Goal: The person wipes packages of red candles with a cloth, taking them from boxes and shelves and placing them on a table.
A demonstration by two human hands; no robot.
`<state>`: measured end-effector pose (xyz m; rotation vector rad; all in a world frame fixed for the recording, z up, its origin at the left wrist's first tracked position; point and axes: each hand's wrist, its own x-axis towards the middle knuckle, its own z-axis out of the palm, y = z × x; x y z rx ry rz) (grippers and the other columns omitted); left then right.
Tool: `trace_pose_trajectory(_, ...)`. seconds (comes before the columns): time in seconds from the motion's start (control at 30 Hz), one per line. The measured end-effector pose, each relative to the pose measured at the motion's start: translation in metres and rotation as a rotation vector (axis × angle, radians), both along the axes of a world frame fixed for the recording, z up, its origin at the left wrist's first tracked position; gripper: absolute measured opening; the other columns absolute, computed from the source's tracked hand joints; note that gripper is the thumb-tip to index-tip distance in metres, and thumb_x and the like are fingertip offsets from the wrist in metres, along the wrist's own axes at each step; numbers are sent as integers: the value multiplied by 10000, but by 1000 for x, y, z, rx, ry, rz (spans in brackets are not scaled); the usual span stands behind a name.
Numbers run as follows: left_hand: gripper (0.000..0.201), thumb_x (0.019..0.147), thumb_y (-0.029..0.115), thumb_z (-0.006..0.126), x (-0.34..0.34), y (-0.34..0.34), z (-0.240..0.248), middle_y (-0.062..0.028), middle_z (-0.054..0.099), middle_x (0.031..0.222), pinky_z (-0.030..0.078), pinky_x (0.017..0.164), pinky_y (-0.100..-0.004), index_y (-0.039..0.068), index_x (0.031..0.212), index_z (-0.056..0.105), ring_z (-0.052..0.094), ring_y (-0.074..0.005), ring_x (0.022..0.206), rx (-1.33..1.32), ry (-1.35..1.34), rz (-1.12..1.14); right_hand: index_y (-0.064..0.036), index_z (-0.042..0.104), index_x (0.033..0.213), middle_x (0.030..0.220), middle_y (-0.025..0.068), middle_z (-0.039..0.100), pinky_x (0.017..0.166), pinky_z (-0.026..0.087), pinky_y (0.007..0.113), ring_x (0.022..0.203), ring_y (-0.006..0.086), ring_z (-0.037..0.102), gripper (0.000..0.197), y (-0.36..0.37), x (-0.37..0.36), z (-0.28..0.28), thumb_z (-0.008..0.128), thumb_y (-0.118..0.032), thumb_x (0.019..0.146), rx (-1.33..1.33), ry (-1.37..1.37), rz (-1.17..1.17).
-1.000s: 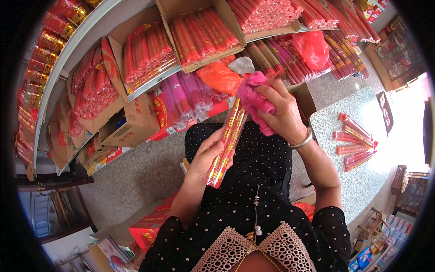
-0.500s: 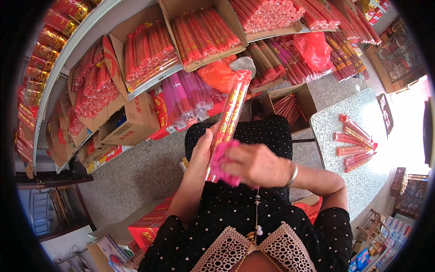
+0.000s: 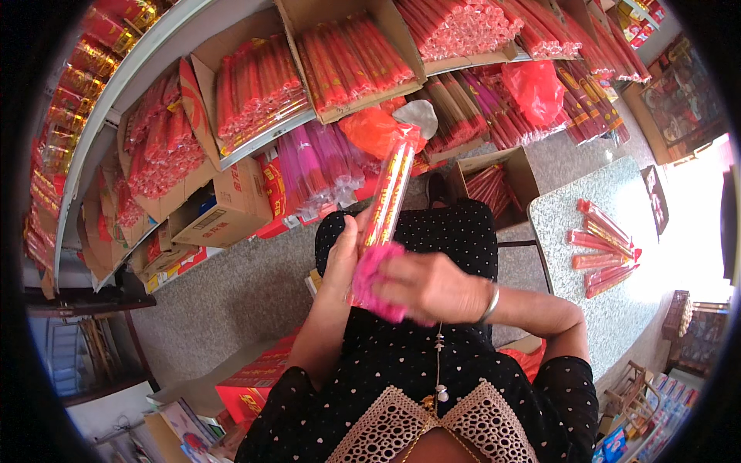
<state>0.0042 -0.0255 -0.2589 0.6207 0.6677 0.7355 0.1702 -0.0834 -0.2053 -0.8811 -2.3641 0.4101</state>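
In front of my lap, my left hand [image 3: 338,262] is closed around the lower part of a long red packet [image 3: 392,185] in clear wrap with gold lettering. The packet slants, its far end tipped slightly right. My right hand [image 3: 440,287], a silver bangle on its wrist, grips a bunched pink cloth [image 3: 378,284]. That cloth presses against the packet's near end and covers part of it. Motion blurs the right fingers a little. What lies inside the packet is hard to make out.
Shelves ahead hold cardboard boxes [image 3: 421,81] of similar red packets and purple bundles [image 3: 312,166]. A speckled table [image 3: 556,208] at right bears several red packets [image 3: 606,247] fanned out. An open carton [image 3: 529,174] sits on the floor beyond my knees.
The packet's far end has shifted slightly left and toward me. My right hand and the pink cloth have slid a little along the packet's near end.
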Motion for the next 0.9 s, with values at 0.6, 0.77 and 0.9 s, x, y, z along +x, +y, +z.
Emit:
trace_pose_trajectory(0.6,540,858,187,592,-5,-3,2,-69,549,809,479,608,-314,-16,1308,373,565,-166,688,122,-77,-144,-17,597,1007,1000,132,565,830,454,323,947,270,575,382,58,88,2,637,33,631,55,554,-783)
trace_pose_trajectory(0.77,435,905,219,522,-3,3,-9,-71,577,853,462,621,-293,-19,1259,439,571,-158,701,22,-194,-82,-32,600,1019,1016,127,567,831,461,327,957,267,572,422,40,75,-11,663,24,606,0,502,-666)
trace_pose_trajectory(0.9,491,947,368,409,-1,7,-9,-101,607,942,456,616,-295,4,1275,440,573,-166,713,-243,-337,-23,-75,597,1062,1034,131,557,764,517,364,942,299,571,471,15,41,-8,720,-54,607,-80,368,-356)
